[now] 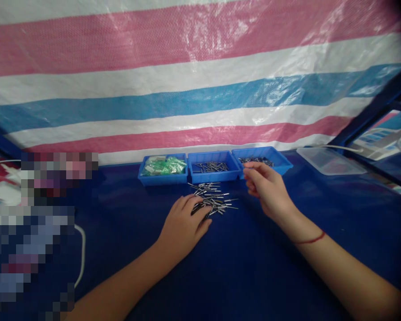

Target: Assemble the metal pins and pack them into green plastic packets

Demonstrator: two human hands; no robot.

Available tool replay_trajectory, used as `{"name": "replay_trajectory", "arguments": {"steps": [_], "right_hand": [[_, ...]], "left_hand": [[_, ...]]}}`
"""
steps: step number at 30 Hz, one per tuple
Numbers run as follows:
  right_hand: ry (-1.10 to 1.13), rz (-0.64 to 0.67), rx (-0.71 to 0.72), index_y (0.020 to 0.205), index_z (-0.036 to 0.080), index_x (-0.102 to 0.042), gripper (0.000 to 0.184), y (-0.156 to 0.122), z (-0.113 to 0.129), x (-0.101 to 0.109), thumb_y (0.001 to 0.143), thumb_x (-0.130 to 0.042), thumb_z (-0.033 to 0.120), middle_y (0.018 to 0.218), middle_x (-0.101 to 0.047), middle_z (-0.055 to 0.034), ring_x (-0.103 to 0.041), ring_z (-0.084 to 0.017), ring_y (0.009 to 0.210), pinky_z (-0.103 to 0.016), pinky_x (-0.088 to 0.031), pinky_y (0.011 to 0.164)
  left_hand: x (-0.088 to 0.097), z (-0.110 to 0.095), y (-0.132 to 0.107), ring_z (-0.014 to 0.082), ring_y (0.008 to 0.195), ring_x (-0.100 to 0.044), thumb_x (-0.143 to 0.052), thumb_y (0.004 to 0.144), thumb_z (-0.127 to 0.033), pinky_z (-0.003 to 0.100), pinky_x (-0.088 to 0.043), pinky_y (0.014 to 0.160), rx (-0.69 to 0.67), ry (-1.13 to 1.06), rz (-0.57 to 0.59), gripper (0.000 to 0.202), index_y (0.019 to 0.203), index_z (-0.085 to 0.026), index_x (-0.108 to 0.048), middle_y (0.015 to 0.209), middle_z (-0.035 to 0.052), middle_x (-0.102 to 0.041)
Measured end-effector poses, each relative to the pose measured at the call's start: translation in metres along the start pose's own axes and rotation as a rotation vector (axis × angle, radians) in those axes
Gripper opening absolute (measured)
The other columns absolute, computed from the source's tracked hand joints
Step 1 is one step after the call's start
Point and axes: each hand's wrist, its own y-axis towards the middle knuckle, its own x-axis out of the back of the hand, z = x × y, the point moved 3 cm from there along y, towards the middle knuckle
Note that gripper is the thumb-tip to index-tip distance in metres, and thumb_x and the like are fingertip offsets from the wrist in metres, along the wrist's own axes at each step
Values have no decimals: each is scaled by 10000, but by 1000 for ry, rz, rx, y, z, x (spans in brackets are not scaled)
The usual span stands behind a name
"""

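My left hand [186,221] rests at the near left side of a loose pile of thin silvery metal pins [217,203], which look like pop rivets. Its fingers are apart and lie over some of the pins. To the right of the pile, my right hand [267,189] is raised in front of the right blue bin [284,162], thumb and fingertips pinched together. Anything between those fingertips is too small to make out. Dark and silvery pins [254,160] lie in that bin, partly behind the hand. The middle blue bin [214,178] contains similar pins [214,166].
A left blue bin [163,180] holds green and clear plastic packets [169,165]. At the right lies a translucent plastic lid [329,160]. A white cable [83,254] curves at the left beside a blurred-out area. Striped sheeting [187,107] hangs behind the blue table [227,276].
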Motion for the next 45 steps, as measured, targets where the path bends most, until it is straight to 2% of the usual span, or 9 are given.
{"name": "replay_trajectory", "arguments": {"steps": [3, 9, 13, 19, 24, 34, 39, 45], "right_hand": [[-170, 151, 139, 974, 190, -588, 272, -16, 2, -14, 762, -631, 354, 662, -510, 38, -436, -80, 495, -199, -329, 417], [-626, 335, 553, 992, 191, -604, 166, -43, 8, -28, 872, -511, 259, 760, -625, -17, -539, -122, 573, -257, -438, 566], [-725, 464, 681, 963, 193, -621, 156, -53, 8, -34, 889, -485, 211, 859, -674, -41, -608, -140, 661, -264, -468, 624], [-819, 636, 708, 904, 194, -629, 166, -63, 5, -44, 875, -476, 136, 832, -671, -35, -621, -153, 728, -264, -469, 669], [-847, 666, 687, 892, 189, -626, 158, -65, 6, -45, 879, -480, 131, 824, -660, -31, -619, -155, 759, -275, -463, 727], [-753, 655, 677, 876, 193, -613, 86, -68, 5, -47, 848, -543, 150, 841, -640, -25, -586, -142, 734, -258, -437, 663], [-593, 690, 648, 761, 183, -606, 131, -73, 3, -52, 873, -538, 168, 752, -599, -21, -537, -121, 661, -245, -419, 609], [-490, 634, 531, 827, 186, -667, 90, -72, -6, -54, 856, -582, 199, 760, -610, -31, -520, -116, 616, -240, -404, 559]], "left_hand": [[2, -1, 0, 252, 1112, -531, -566, 891, -250, 449, -423, 959, 27, -4, -19, 198, 1061, -245, -668, 1129, 62, -629], [1, -4, -1, 215, 959, -546, -551, 912, -258, 406, -371, 832, 66, 71, -6, 124, 938, -249, -672, 1013, 27, -661], [1, -4, 0, 199, 921, -544, -537, 924, -242, 385, -336, 802, 56, 129, -13, 117, 936, -235, -653, 994, 22, -664], [-1, -1, 2, 206, 926, -551, -526, 927, -243, 374, -347, 789, 74, 147, 17, 117, 967, -206, -629, 1012, 39, -654], [-3, 0, 1, 204, 928, -550, -484, 949, -261, 376, -351, 802, 66, 137, 27, 151, 955, -199, -622, 1031, 37, -647], [14, -3, 3, 173, 913, -595, -511, 942, -259, 344, -377, 830, 56, -168, -155, 125, 925, -201, -621, 949, 24, -676], [18, -4, 2, 164, 871, -619, -543, 914, -231, 306, -427, 803, 143, -386, -272, 78, 905, -197, -612, 895, 24, -675], [14, 4, 2, 142, 813, -620, -561, 882, -210, 249, -463, 744, 261, -559, -318, 66, 897, -184, -619, 860, 11, -665]]}}
